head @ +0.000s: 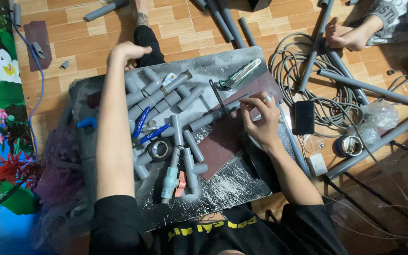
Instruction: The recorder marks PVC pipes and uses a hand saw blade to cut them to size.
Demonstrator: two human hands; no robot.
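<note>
- Fingers (253, 105) of the right hand (260, 120) curl together onto a grey pipe (213, 116) lying across the dusty grey worktop (242, 182), pinching it beside a dark red sheet of sandpaper (223, 141).
- Left hand (127, 51) is balled shut in a fist at the far edge of the worktop, holding nothing I can make out.
- Between the arms lie grey pipe fittings (159, 97), blue-handled valves (142, 120) and a roll of black tape (160, 149).
- Off to the right, on the tiled floor, sit coiled cable (289, 61) and long pipes (369, 86); another person's foot (343, 38) rests there.
</note>
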